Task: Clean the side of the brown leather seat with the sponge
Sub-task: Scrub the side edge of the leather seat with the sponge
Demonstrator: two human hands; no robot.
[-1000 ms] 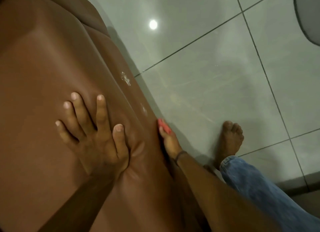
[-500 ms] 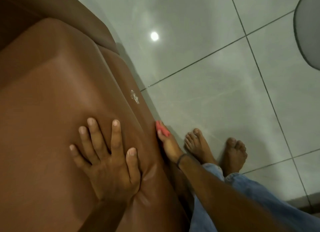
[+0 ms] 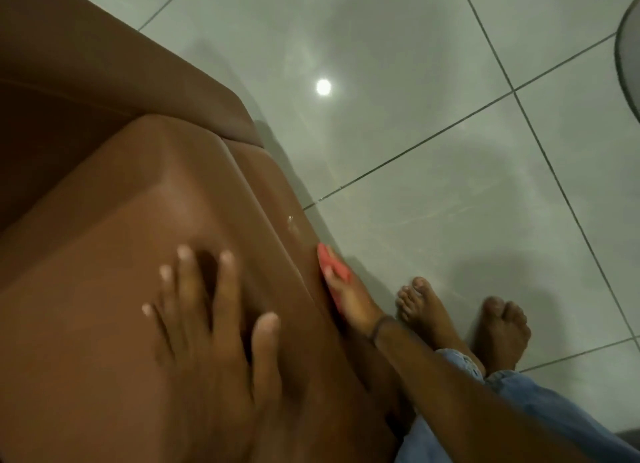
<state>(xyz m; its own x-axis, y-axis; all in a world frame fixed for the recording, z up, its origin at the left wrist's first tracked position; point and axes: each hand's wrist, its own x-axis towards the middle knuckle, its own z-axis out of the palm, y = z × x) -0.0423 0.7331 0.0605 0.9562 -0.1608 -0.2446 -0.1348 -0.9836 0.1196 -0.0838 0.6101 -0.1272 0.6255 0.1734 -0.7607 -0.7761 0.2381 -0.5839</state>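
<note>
The brown leather seat fills the left half of the view, its side panel dropping toward the floor. My left hand lies flat on the seat top with fingers spread, holding nothing. My right hand presses a pink-red sponge against the side of the seat, low near the floor. A small patch of foam or wet shine sits on the side panel just beyond the sponge. Most of the sponge is hidden behind my fingers.
Glossy grey floor tiles with dark grout lines lie to the right, reflecting a ceiling light. My two bare feet and blue jeans are close beside the seat. A dark round object cuts the right edge.
My view has shifted so the seat's far corner and backrest show. Both feet now stand near the seat. The right hand with the sponge stays on the side panel.
</note>
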